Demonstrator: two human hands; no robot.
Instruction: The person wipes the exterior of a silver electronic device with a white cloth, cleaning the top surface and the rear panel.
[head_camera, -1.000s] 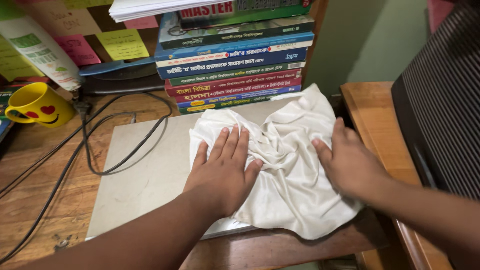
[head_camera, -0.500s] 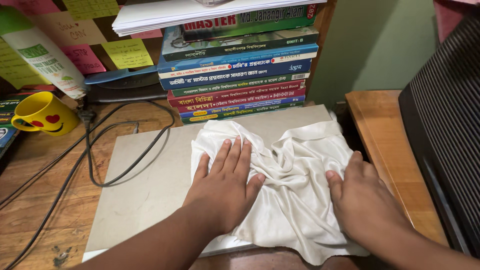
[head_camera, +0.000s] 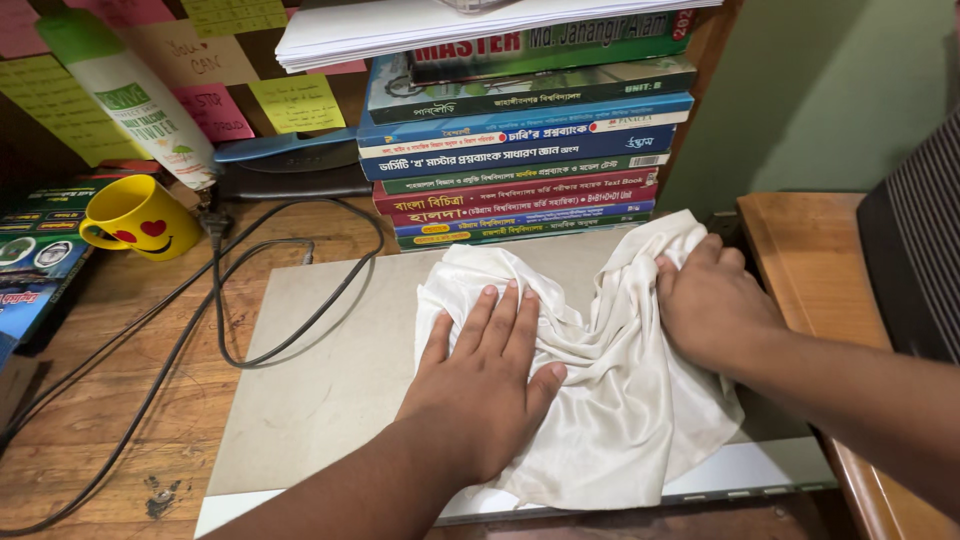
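A crumpled cream-white cloth (head_camera: 610, 400) lies on the right half of a flat grey board (head_camera: 320, 390) on a wooden desk. My left hand (head_camera: 485, 385) rests flat on the cloth's left part, fingers spread and pointing away from me. My right hand (head_camera: 712, 300) is at the cloth's far right edge, fingers curled into the fabric and bunching it up near the book stack.
A stack of books (head_camera: 520, 140) with white papers on top stands just behind the board. A yellow mug (head_camera: 140, 217) and black cables (head_camera: 215, 300) lie to the left. A dark ribbed box (head_camera: 915, 250) sits on a wooden ledge (head_camera: 800, 250) at right.
My right hand has moved away from me along the cloth's right side and curled onto the fabric, lifting its far edge. The left hand stays flat. The view has shifted slightly.
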